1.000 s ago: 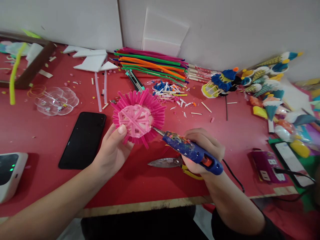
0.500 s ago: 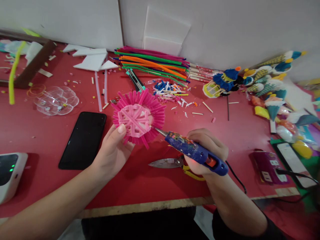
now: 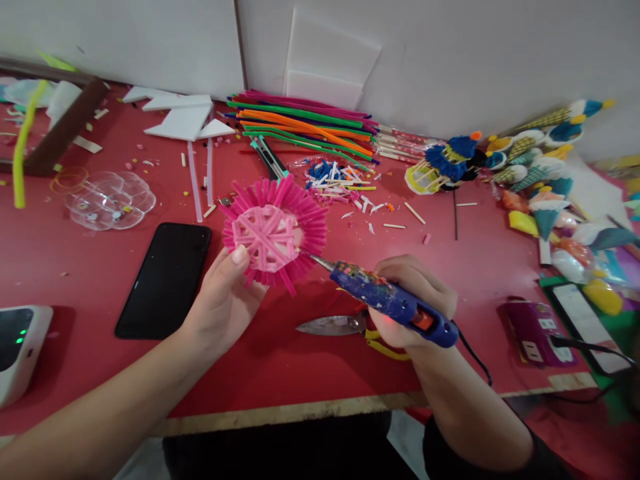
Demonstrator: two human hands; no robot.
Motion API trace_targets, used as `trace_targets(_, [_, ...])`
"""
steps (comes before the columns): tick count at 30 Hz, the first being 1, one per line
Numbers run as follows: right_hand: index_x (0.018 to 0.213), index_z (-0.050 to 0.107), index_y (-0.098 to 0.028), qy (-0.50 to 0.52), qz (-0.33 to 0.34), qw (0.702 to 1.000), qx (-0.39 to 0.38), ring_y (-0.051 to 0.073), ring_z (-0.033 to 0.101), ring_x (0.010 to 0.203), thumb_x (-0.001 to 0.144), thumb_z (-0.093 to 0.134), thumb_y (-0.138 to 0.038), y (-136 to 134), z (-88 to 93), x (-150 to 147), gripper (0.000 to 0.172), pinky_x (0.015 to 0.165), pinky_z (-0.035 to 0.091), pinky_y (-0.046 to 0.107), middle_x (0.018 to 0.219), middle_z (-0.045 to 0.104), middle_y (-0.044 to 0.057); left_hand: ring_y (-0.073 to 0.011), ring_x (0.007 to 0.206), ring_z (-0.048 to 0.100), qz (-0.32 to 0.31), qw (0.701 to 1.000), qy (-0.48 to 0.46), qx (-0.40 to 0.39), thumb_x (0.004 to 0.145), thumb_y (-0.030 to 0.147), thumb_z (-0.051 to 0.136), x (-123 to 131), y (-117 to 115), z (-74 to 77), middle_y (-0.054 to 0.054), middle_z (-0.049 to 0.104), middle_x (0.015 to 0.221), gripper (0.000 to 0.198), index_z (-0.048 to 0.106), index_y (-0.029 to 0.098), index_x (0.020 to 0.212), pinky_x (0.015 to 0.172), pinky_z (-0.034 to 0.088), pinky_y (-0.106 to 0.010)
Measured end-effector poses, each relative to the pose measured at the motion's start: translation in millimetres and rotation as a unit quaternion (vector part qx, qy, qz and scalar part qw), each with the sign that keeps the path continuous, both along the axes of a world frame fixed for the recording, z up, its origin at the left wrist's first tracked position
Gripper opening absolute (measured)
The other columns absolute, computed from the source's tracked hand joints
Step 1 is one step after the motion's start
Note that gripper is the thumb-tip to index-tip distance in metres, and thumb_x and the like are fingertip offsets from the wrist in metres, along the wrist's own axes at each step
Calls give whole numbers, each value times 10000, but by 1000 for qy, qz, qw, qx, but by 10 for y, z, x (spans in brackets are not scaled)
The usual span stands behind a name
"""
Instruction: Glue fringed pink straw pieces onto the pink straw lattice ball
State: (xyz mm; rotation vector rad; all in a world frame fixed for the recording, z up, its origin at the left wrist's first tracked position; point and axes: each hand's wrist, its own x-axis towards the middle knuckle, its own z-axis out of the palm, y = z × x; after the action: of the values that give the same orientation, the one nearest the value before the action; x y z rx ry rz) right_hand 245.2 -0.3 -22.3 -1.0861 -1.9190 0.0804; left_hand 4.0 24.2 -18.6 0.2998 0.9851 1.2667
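Note:
My left hand [image 3: 225, 293] grips the lower left edge of a round pink pipe-cleaner piece [image 3: 265, 239], thumb on top. Its middle shows a lighter pink star of crossed strips, with a darker fringe around it. In my right hand [image 3: 415, 293] is a blue glue gun [image 3: 390, 293], smeared with coloured spots. The gun's metal nozzle points left and reaches the right edge of the piece's middle; whether glue is coming out is too small to tell. Scissors [image 3: 335, 325] with yellow handles lie under the gun on the red table [image 3: 280, 380].
A black phone [image 3: 164, 280] lies left of my left hand. Behind are pipe cleaners [image 3: 305, 127], a cutter [image 3: 269, 159] and small clippings [image 3: 340, 180]. Craft figures [image 3: 530, 153] and a purple power socket [image 3: 537, 333] stand right. A white device [image 3: 23, 350] sits far left.
The pink piece and my left hand have shifted very slightly left. The nozzle stays at the piece's right edge, and both holds are the same.

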Motion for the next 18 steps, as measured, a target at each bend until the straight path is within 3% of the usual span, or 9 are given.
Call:
trace_targets(12, [821, 553, -238, 8, -7, 1000, 9, 194, 605, 602, 675, 563, -170, 1, -12, -1, 161, 536, 522, 324, 712, 599, 15, -119, 686, 690, 3, 1000, -7, 5, 421, 411, 1018, 2, -3, 5, 45, 744, 762, 466, 740, 220, 742, 569, 571, -178])
trace_targets(18, [813, 535, -233, 5, 1, 1000, 16, 188, 599, 606, 671, 544, -132, 5, -5, 9, 174, 520, 511, 314, 701, 577, 14, -83, 618, 643, 24, 1000, 0, -18, 373, 404, 1026, -7, 3, 3, 75, 700, 707, 481, 690, 217, 662, 534, 545, -162])
